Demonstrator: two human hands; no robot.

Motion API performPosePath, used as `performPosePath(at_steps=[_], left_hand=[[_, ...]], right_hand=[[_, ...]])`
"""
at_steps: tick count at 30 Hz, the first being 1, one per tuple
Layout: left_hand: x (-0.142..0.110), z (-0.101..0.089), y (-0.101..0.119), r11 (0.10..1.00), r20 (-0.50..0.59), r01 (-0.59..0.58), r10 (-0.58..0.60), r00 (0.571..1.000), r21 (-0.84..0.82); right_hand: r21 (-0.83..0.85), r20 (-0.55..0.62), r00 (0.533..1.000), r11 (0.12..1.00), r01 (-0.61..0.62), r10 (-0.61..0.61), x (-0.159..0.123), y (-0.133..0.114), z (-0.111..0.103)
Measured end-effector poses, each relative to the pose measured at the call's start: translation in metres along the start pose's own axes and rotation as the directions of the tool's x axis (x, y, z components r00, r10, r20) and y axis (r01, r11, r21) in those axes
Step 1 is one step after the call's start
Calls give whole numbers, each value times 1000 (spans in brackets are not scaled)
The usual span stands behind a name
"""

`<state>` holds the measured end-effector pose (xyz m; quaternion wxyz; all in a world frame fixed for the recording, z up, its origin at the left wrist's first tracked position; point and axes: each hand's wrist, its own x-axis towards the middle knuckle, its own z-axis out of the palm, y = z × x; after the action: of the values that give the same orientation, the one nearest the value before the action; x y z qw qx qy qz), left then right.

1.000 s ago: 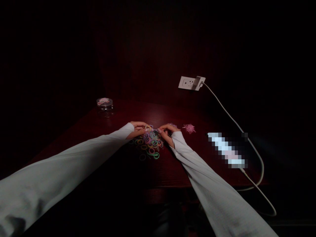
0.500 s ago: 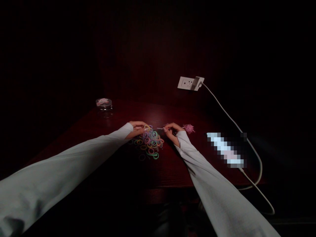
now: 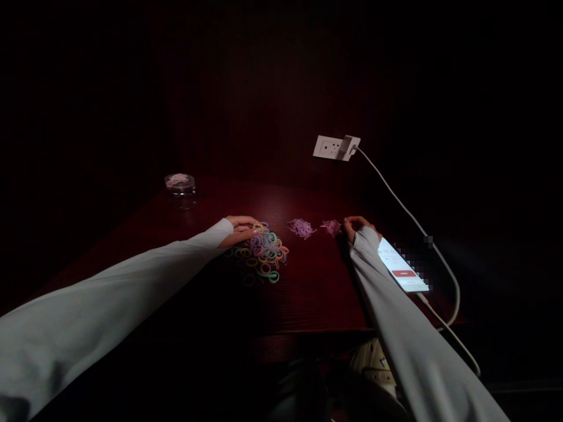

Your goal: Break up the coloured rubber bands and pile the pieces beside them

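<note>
A heap of small coloured rubber bands [image 3: 263,251] lies on the dark red table [image 3: 308,293]. My left hand [image 3: 243,228] rests at the heap's far left edge, fingers curled on a yellow band. My right hand [image 3: 357,227] is off to the right, beside a small pink pile of bands [image 3: 331,227], fingers curled; whether anything is in them is too dim to tell. A small purple pile of bands [image 3: 301,227] lies between the heap and the pink pile. Both arms wear pale long sleeves.
A lit phone [image 3: 402,266] lies right of my right wrist, with a white cable [image 3: 404,205] running to a charger in the wall socket [image 3: 334,147]. A small clear jar [image 3: 179,184] with pink bands stands at the table's far left. The surroundings are dark.
My right hand has left the heap and moved right to the pink pile, uncovering the purple pile. The left hand has stayed at the heap.
</note>
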<state>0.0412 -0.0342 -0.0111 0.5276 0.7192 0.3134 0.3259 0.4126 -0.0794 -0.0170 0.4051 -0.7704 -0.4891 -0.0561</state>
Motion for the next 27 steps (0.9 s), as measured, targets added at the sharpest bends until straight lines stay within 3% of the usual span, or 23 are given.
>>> performPosePath(at_steps=[4, 10, 12, 15, 19, 23, 27], left_hand=[[-1, 0, 1, 1000, 2, -6, 6, 1000, 12], [-1, -2, 2, 998, 5, -24, 24, 1000, 65], [0, -3, 2, 993, -2, -12, 12, 1000, 116], [0, -4, 4, 982, -12, -23, 26, 1000, 186], [0, -5, 3, 959, 5, -100, 102, 995, 265], [3, -7, 0, 902, 36, -202, 204, 978, 382], [6, -12, -3, 860, -16, -220, 257, 966, 460]], right_hand=[[-124, 10, 999, 992, 37, -36, -5, -6, 3], [-70, -34, 979, 977, 200, -203, -11, -17, 14], [-14, -8, 944, 944, 331, -331, -17, -26, 17], [64, 126, 834, 843, 533, -537, -34, -48, 20], [164, 260, 694, 739, 654, -671, -58, -79, 24], [276, 291, 656, 718, 639, -696, -71, -94, 30], [391, 293, 653, 711, 585, -698, -72, -92, 36]])
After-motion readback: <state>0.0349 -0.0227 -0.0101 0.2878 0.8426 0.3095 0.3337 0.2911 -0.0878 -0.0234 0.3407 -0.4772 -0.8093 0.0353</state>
